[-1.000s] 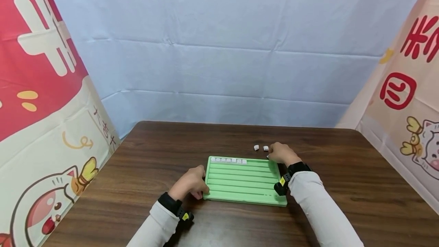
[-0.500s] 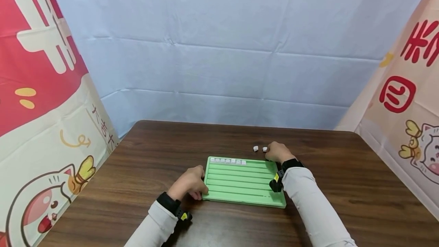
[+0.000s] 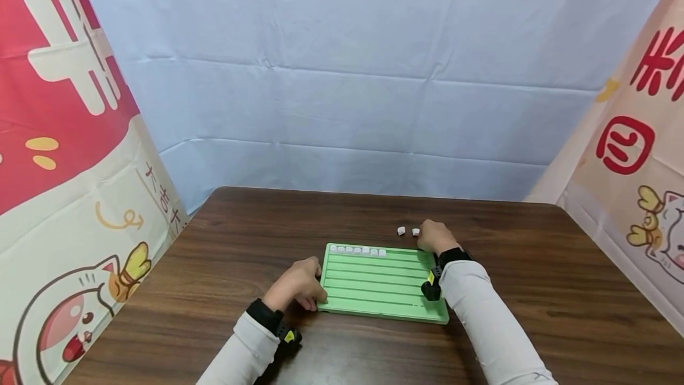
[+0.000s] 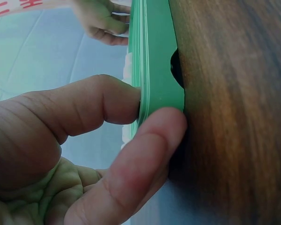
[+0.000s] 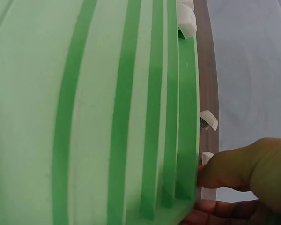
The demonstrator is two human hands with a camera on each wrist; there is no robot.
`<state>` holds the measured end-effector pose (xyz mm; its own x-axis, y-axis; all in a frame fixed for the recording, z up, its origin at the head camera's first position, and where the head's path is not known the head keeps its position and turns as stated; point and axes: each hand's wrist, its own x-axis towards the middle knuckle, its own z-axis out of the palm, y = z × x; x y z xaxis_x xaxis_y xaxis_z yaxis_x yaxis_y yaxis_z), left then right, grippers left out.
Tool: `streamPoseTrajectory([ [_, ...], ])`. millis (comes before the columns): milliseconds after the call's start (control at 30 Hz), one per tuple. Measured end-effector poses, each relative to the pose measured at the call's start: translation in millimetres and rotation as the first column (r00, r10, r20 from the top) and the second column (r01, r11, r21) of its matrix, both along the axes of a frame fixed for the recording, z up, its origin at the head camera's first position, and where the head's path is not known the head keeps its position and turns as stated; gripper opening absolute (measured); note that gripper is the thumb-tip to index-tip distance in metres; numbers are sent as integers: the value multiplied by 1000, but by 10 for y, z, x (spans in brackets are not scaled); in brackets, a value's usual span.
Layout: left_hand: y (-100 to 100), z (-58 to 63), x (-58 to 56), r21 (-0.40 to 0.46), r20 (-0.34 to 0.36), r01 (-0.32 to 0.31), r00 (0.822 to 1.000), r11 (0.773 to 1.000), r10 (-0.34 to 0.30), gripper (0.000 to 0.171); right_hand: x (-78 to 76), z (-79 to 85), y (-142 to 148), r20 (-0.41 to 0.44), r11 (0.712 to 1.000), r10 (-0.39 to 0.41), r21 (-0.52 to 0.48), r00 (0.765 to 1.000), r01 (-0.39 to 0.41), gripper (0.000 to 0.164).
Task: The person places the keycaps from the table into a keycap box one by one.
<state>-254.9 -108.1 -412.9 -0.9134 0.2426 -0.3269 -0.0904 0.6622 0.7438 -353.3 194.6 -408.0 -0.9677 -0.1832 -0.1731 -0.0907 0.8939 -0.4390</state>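
Note:
A green ridged tray (image 3: 379,287) lies on the table, with several white keycaps (image 3: 358,251) lined up in its far row from the left. My left hand (image 3: 299,283) grips its left edge; in the left wrist view the thumb (image 4: 117,101) is on the rim and a finger (image 4: 150,150) presses the outer side. Past the far right corner, my right hand (image 3: 435,237) is at the table with thumb and fingers together. Between them in the right wrist view a white keycap (image 5: 208,192) partly shows. Two loose keycaps (image 3: 401,231) lie just left of that hand.
The dark wooden table (image 3: 256,224) extends around the tray on all sides. A pale blue cloth (image 3: 342,106) hangs behind its far edge. Printed cloths (image 3: 123,207) hang at left and right. Black cameras are strapped to both wrists.
My right hand has shifted slightly left and closed in beside the loose keycaps; the small white piece seen under its fingertips is now hidden in the head view. The left hand stays on the tray.

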Motion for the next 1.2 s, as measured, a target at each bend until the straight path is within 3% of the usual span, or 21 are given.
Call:
streamPoseTrajectory([
  [467, -11, -11, 5, 18, 10, 3, 1000, 1000, -3, 43, -18, -27, 65, 30, 999, -29, -35, 999, 30, 44],
  [1200, 0, 30, 71, 18, -21, -11, 1000, 1000, 11, 40, 102, -8, 96, -18, 993, -21, -115, 1000, 18, 50],
])
